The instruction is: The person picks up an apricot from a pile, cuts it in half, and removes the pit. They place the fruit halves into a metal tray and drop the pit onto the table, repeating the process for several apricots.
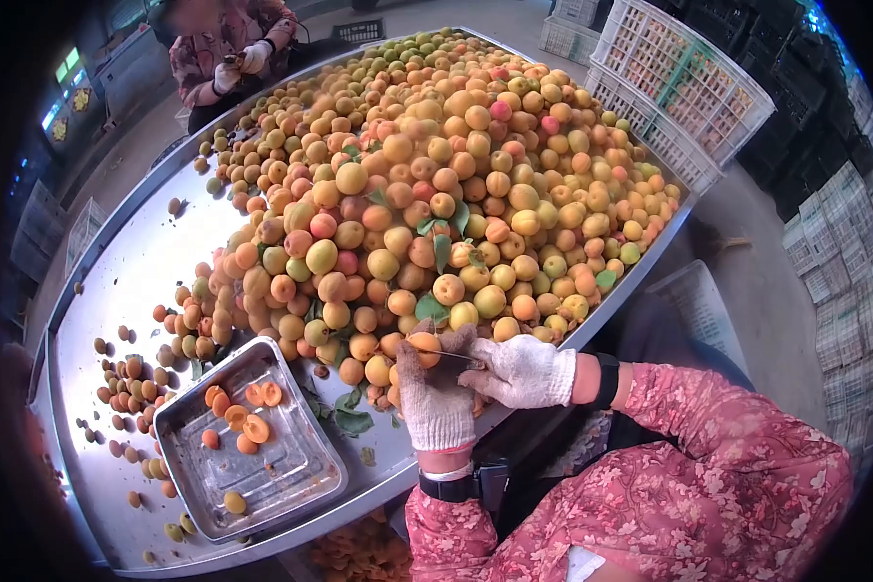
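Note:
In my gloved left hand (435,403) is an orange apricot (424,346), held above the near edge of the pile. My gloved right hand (526,372) grips a small knife (456,357), whose thin blade lies against that apricot. Both hands are closed, and the glove fingers look stained brown. To the left of my hands, a metal tray (296,490) rests on the table with several cut apricot halves (255,428) and a few whole-looking fruits in it. Green leaves (352,420) lie between the tray and my left hand.
A large heap of apricots (436,194) covers much of the metal table (116,281). Stacked plastic crates (684,82) stand at the far right corner. Across the table, another person (233,48) works with gloved hands. More apricots (364,553) sit below the near edge.

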Demonstrator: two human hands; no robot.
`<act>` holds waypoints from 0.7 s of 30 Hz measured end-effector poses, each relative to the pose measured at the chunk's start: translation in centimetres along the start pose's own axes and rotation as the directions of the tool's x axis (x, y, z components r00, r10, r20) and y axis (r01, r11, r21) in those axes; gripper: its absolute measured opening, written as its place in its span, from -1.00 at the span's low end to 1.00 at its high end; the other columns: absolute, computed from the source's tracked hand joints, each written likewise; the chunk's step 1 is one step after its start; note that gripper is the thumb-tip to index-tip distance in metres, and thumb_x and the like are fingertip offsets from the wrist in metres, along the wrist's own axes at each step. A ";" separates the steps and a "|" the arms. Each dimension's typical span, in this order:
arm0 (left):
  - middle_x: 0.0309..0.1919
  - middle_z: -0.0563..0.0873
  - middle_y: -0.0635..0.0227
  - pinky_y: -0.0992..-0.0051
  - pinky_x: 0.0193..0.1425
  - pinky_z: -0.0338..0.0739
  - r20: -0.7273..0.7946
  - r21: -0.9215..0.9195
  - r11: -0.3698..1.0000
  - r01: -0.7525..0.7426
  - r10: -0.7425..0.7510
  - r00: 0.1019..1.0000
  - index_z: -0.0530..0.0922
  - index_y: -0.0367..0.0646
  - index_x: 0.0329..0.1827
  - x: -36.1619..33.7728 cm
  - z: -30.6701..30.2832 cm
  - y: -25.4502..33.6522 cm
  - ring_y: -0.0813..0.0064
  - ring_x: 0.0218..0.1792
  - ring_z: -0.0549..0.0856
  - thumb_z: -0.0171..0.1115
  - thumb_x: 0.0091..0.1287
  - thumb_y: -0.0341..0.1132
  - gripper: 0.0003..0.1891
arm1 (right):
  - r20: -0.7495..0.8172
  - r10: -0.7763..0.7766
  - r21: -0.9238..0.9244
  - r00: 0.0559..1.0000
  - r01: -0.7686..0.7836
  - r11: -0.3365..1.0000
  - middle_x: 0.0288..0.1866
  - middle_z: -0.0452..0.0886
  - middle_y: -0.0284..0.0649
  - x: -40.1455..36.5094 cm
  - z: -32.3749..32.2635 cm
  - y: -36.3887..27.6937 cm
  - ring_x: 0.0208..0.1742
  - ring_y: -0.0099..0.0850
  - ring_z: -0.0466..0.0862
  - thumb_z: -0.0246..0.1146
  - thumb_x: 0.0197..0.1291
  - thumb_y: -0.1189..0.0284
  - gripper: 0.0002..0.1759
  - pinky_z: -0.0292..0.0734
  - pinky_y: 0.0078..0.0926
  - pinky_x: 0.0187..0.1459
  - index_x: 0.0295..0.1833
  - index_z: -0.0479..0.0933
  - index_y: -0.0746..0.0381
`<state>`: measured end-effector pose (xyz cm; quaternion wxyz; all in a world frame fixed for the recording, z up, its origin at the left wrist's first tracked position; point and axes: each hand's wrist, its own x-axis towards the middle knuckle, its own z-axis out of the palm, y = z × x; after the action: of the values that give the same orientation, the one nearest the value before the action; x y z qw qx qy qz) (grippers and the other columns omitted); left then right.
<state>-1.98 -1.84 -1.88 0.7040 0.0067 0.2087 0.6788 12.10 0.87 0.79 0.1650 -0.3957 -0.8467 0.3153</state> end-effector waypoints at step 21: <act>0.09 0.54 0.15 0.41 0.20 0.52 0.158 0.337 0.932 -0.135 0.086 0.984 0.32 -0.29 0.28 -1.2 2.2 0.5 0.32 0.10 0.59 0.06 0.18 -0.52 -0.48 | 0.013 0.049 -0.010 0.999 -0.048 0.999 -0.20 0.67 0.00 0.7 -2.9 -1.4 -0.29 -0.01 0.70 0.21 0.18 0.40 -0.26 0.63 -0.19 -0.29 0.49 0.15 0.08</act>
<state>-1.75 -2.30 0.64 0.6655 0.1901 0.2741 0.6678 12.41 1.85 3.91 0.1497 -0.4148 -0.8395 0.3175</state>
